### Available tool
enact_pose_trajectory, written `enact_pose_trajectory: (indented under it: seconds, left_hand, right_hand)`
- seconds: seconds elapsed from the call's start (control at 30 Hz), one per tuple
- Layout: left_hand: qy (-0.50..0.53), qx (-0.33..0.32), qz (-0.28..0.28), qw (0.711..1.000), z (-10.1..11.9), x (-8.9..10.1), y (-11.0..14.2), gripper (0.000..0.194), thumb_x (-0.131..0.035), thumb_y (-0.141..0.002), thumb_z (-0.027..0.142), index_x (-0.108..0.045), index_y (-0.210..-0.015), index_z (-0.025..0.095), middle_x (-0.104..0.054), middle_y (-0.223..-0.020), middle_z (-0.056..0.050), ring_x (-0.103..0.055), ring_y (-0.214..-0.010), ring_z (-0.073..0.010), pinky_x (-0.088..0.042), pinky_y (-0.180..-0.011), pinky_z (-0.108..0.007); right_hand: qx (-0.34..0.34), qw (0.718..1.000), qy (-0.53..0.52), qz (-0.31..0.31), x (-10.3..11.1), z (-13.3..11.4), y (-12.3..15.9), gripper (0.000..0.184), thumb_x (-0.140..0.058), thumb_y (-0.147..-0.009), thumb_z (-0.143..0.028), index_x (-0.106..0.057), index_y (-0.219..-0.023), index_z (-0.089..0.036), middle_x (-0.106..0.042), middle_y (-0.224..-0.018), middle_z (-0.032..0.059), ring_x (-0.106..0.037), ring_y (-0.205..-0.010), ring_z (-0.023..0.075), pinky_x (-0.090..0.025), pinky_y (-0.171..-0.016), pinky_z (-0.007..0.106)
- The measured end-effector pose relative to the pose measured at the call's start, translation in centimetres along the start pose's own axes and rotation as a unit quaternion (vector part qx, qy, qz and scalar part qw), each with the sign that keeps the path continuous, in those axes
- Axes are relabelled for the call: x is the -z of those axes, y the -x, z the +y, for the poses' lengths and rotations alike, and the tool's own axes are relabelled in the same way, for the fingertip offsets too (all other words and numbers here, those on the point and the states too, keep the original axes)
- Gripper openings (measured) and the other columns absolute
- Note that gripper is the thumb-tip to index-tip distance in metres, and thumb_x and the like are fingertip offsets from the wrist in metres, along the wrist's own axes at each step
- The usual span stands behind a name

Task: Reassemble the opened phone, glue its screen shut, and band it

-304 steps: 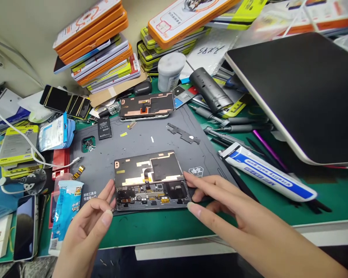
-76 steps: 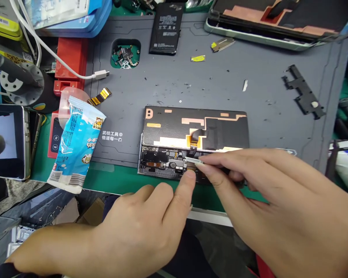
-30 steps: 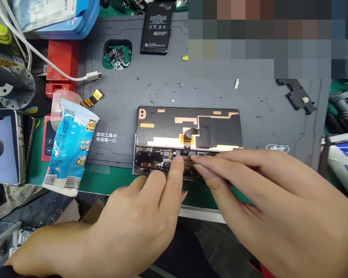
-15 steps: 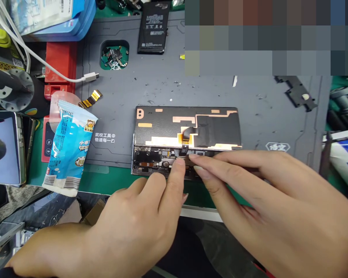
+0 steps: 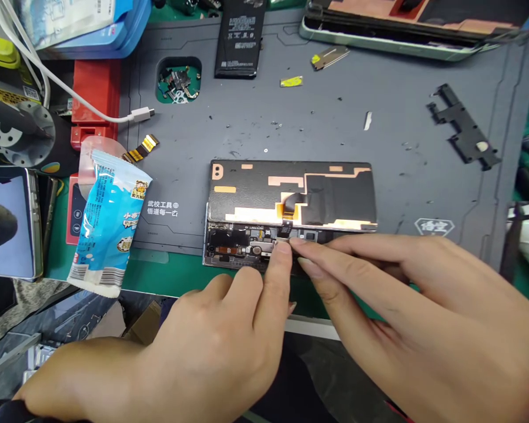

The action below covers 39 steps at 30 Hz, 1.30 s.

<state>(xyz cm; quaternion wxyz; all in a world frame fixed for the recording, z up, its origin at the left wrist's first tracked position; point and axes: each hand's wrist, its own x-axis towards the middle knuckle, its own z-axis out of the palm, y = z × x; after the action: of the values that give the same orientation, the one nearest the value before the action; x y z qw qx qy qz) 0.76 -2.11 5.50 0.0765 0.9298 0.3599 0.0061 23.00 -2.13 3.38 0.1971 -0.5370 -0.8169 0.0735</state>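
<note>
An opened phone (image 5: 231,238) lies near the table's front edge, its inner circuitry showing. Along its far side rests a black panel (image 5: 247,202) with copper-coloured patches, joined to it by a short flex cable (image 5: 287,218). My left hand (image 5: 223,329) is closed at the phone's near edge, its index fingertip pressing on the parts beside the cable's lower end. Its curled fingers are partly hidden. Just right of that fingertip, my right hand (image 5: 405,299) is closed in a pinch of thumb and index finger; what it holds there is too small or covered to make out.
A blue snack packet (image 5: 112,226) lies left of the phone, below a white cable (image 5: 110,117). Behind are a black battery (image 5: 240,44) and another opened device (image 5: 392,41). A black bracket (image 5: 462,129) and small scraps lie on the grey mat (image 5: 335,117).
The view has shifted slightly, with the mat's objects a little further right. Both hands keep nearly the same place and pose at the phone.
</note>
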Motion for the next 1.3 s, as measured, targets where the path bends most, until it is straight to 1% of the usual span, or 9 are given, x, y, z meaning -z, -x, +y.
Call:
enact_pose_trajectory:
  seconds: [0.1, 0.23, 0.43, 0.57, 0.67, 0.9, 1.0, 1.17, 1.3]
  left_hand:
    - [0.009, 0.001, 0.002, 1.0, 0.22, -0.07, 0.08, 0.065, -0.064, -0.101, 0.014, -0.049, -0.16, -0.008, -0.072, -0.093, -0.006, -0.064, -0.066, -0.0158, -0.054, -0.044, -0.029]
    - [0.017, 0.008, 0.007, 1.0, 0.21, -0.16, 0.02, 0.063, -0.063, -0.102, 0.014, -0.049, -0.16, -0.008, -0.073, -0.093, -0.006, -0.065, -0.066, -0.016, -0.054, -0.044, -0.029]
    - [-0.002, 0.01, 0.029, 1.0, 0.14, -0.22, -0.13, 0.066, -0.068, -0.105, 0.019, -0.047, -0.159, -0.011, -0.073, -0.09, -0.005, -0.065, -0.066, -0.0161, -0.054, -0.045, -0.03]
    - [0.003, 0.014, 0.026, 1.0, 0.2, -0.27, -0.15, 0.071, -0.071, -0.1, 0.016, -0.045, -0.16, -0.012, -0.068, -0.088, -0.002, -0.063, -0.065, -0.0157, -0.055, -0.047, -0.031]
    - [0.003, 0.018, 0.027, 0.999, 0.25, -0.3, -0.13, 0.071, -0.068, -0.1, 0.015, -0.045, -0.16, -0.012, -0.064, -0.086, -0.001, -0.062, -0.065, -0.0154, -0.056, -0.048, -0.031]
    - [0.005, 0.024, 0.027, 0.999, 0.23, -0.55, -0.19, 0.071, -0.069, -0.1, 0.017, -0.046, -0.16, -0.011, -0.068, -0.09, -0.003, -0.064, -0.066, -0.0154, -0.055, -0.048, -0.031]
    - [0.007, 0.023, 0.032, 0.999, 0.2, -0.52, -0.26, 0.07, -0.07, -0.1, 0.018, -0.048, -0.16, -0.01, -0.066, -0.088, -0.002, -0.063, -0.065, -0.0147, -0.054, -0.049, -0.03]
    - [0.005, 0.022, 0.024, 0.999, 0.21, -0.36, -0.28, 0.075, -0.075, -0.098, 0.019, -0.046, -0.16, -0.01, -0.071, -0.091, -0.003, -0.064, -0.065, -0.0157, -0.055, -0.047, -0.031]
    - [0.006, 0.023, 0.029, 0.999, 0.11, -0.42, -0.34, 0.068, -0.071, -0.104, 0.02, -0.047, -0.16, -0.01, -0.074, -0.094, -0.005, -0.066, -0.066, -0.0159, -0.054, -0.047, -0.031]
  right_hand:
    - [0.004, 1.0, -0.001, 0.004, 0.03, -0.03, -0.02, 0.023, -0.073, -0.103, -0.015, -0.074, -0.126, -0.018, -0.073, -0.103, 0.0056, -0.064, -0.083, 0.0197, -0.051, -0.069, 0.037]
    - [0.006, 1.0, -0.001, 0.001, -0.04, -0.08, -0.08, 0.026, -0.073, -0.103, -0.016, -0.074, -0.129, -0.019, -0.073, -0.105, 0.0052, -0.063, -0.083, 0.0195, -0.051, -0.07, 0.037]
    - [0.004, 1.0, -0.007, 0.0, -0.14, -0.14, -0.17, 0.025, -0.073, -0.103, -0.015, -0.074, -0.128, -0.017, -0.073, -0.107, 0.0058, -0.062, -0.084, 0.0187, -0.051, -0.071, 0.037]
    - [0.005, 1.0, -0.003, 0.004, -0.15, -0.16, -0.22, 0.026, -0.075, -0.102, -0.015, -0.073, -0.128, -0.018, -0.072, -0.106, 0.0041, -0.062, -0.082, 0.0175, -0.051, -0.07, 0.036]
    - [0.006, 1.0, -0.003, 0.006, -0.22, -0.11, -0.27, 0.027, -0.075, -0.102, -0.015, -0.073, -0.128, -0.019, -0.072, -0.106, 0.0043, -0.062, -0.082, 0.018, -0.051, -0.07, 0.037]
    - [0.008, 1.0, -0.002, 0.006, -0.13, 0.04, -0.21, 0.026, -0.074, -0.102, -0.015, -0.073, -0.128, -0.019, -0.073, -0.105, 0.0048, -0.063, -0.083, 0.0185, -0.052, -0.07, 0.037]
    - [0.006, 1.0, -0.004, 0.006, -0.03, 0.03, -0.18, 0.026, -0.075, -0.102, -0.015, -0.074, -0.128, -0.019, -0.073, -0.105, 0.005, -0.063, -0.083, 0.018, -0.051, -0.07, 0.036]
    - [0.008, 1.0, -0.003, 0.009, -0.1, -0.01, -0.27, 0.026, -0.075, -0.102, -0.014, -0.073, -0.128, -0.018, -0.073, -0.106, 0.0046, -0.063, -0.082, 0.0175, -0.052, -0.069, 0.036]
    - [0.002, 1.0, -0.009, 0.01, -0.04, 0.16, -0.09, 0.03, -0.076, -0.101, -0.015, -0.073, -0.131, -0.018, -0.074, -0.106, 0.0057, -0.066, -0.086, 0.02, -0.053, -0.071, 0.038]
